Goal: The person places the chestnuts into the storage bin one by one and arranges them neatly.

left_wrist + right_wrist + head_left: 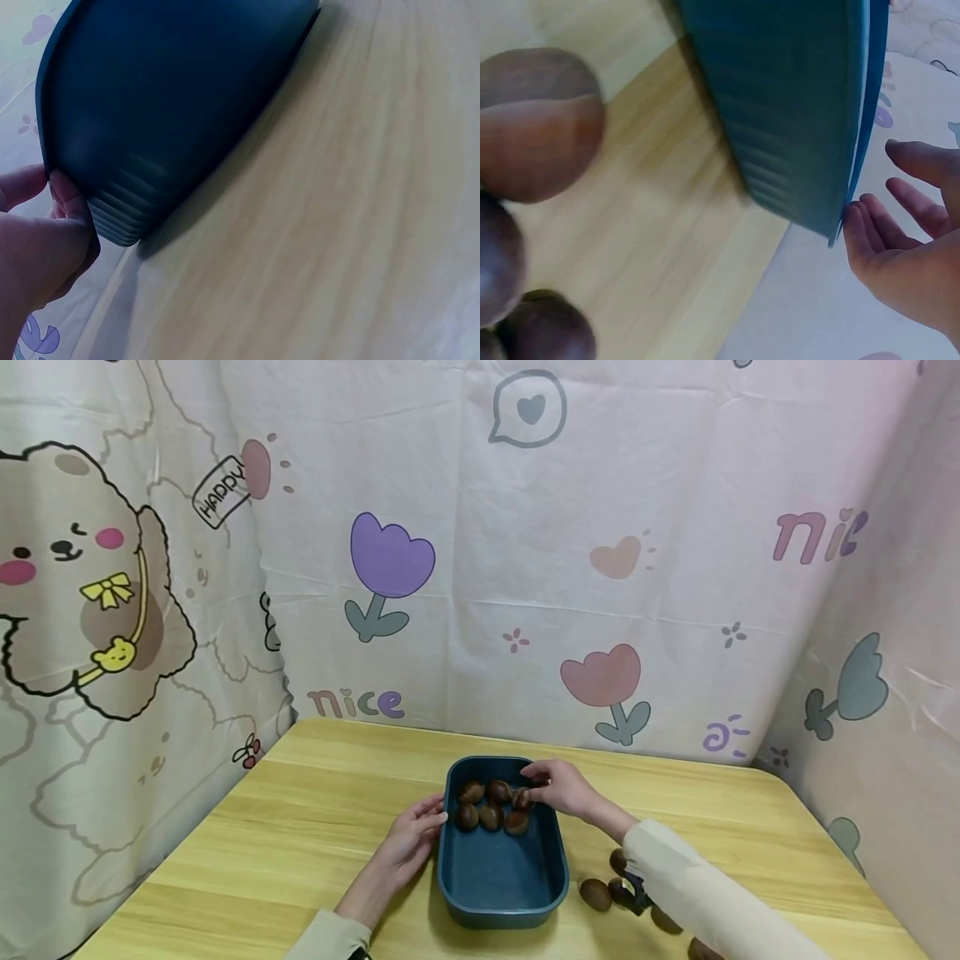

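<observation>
A dark blue rectangular plastic bin [502, 877] holds several brown chestnuts [491, 817], grouped at its far end. At the bin's left side my left hand [408, 843] pinches the rim between thumb and fingers, as the left wrist view shows. Over the far right corner reaches my right hand [564, 788], its fingertips right at a chestnut [521, 798] inside. In the right wrist view, thumb [919, 161] and fingers of that hand are spread apart beside the rim, with nothing showing between them.
Several loose chestnuts [596, 895] lie on the wooden table [360, 768] to the right of the bin, partly covered by the right sleeve [712, 893]. A printed cloth [480, 693] hangs behind the table and along both sides.
</observation>
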Action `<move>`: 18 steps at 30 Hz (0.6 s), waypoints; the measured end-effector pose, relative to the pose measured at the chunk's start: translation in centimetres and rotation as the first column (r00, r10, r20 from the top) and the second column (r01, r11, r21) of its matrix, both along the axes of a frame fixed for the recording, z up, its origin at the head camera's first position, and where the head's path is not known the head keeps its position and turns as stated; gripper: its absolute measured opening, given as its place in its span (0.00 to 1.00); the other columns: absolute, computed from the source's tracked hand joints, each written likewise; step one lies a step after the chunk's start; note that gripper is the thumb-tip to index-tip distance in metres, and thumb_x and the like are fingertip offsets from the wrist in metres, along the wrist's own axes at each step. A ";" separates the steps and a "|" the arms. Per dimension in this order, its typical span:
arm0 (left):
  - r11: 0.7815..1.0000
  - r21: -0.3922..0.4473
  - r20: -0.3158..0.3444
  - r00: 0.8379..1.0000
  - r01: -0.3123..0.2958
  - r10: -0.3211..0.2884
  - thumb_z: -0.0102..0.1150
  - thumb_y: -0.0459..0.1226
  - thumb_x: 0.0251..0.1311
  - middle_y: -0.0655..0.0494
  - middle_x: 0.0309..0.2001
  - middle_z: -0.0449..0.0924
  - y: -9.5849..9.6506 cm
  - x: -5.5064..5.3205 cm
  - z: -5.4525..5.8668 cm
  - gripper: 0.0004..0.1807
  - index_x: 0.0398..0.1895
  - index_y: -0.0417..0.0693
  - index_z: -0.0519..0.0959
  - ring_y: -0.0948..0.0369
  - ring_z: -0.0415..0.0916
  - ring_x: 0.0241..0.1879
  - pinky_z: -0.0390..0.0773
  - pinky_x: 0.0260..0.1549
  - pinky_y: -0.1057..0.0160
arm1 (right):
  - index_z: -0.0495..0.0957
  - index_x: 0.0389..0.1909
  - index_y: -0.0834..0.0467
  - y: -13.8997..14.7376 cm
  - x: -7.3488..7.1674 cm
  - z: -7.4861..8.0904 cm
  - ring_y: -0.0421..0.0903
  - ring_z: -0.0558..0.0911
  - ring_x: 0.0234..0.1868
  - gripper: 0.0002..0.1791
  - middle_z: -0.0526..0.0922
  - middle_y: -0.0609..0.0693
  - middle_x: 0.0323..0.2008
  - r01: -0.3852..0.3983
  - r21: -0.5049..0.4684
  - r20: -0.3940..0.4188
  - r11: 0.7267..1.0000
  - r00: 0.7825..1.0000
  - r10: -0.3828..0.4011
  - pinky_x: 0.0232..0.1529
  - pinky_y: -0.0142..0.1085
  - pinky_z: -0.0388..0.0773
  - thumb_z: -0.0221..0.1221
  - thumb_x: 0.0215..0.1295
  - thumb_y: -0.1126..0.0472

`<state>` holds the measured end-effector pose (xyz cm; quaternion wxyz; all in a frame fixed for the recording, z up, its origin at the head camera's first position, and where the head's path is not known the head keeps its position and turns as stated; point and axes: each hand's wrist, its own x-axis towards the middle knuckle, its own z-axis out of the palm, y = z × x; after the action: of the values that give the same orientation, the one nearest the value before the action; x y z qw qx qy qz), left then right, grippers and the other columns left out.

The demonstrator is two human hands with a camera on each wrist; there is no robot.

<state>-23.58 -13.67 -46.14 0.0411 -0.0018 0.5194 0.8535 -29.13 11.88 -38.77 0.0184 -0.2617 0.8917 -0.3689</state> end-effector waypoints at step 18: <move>1.000 0.012 0.014 1.000 -0.005 0.005 0.48 0.22 0.63 0.42 0.51 0.68 0.0 -0.2 0.0 0.25 0.63 0.22 0.59 0.57 0.68 0.48 0.74 0.44 0.67 | 0.75 0.51 0.74 7.7 1.3 -2.0 0.52 0.81 0.42 0.18 0.81 0.64 0.43 -0.004 -0.093 0.163 0.996 0.987 0.019 0.41 0.39 0.79 0.61 0.62 0.69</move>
<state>-23.80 -13.64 -46.11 0.0425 -0.0087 0.5140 0.8567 -27.83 19.53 -40.74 0.0814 -0.2363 0.8676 -0.4300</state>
